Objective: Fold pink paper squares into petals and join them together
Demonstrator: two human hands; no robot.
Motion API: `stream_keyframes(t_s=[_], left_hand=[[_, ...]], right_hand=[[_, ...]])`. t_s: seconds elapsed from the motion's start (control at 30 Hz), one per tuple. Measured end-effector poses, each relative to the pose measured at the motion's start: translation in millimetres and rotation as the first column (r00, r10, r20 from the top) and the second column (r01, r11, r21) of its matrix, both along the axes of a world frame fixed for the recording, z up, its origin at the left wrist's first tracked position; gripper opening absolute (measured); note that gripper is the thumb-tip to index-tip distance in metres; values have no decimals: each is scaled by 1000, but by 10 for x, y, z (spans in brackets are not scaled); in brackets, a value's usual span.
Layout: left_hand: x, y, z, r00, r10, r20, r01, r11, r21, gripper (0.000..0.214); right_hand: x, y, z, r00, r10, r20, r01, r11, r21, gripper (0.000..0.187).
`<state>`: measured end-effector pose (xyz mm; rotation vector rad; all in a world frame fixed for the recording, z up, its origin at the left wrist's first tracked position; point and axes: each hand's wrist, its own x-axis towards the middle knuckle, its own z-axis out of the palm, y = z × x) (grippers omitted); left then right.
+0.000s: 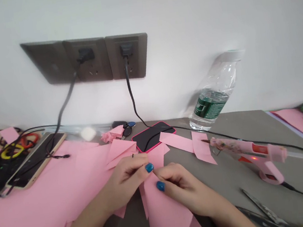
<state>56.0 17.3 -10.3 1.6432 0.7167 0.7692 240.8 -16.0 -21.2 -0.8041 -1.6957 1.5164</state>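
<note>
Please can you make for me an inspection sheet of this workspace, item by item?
Surface: grey table, large pink paper sheet over its left part.
Job's things: pink paper piece pinched between both hands; loose pink paper strip nearby.
Clutter: phone in pink case, phone in gold case, water bottle, scissors, pink scraps.
Hands: left hand and right hand both pinch the paper; blue nails.
Cables: two black cables come down from wall sockets.
Surroundings: white wall; glue gun on table, red light lit. Other people: nothing seen.
</note>
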Motion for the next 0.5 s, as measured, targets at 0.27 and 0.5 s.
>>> stream_keyframes(t_s=[0.27,0.5], left_hand=[[47,-42,-20,996,81,-23,-83,993,-84,42],[57,-80,-72,992,125,-19,-127,981,-144,41]], right_hand=[[8,9,26,1000,-16,0,15,997,-80,48],[-13,-1,27,998,-42,-37,38,994,-105,48]])
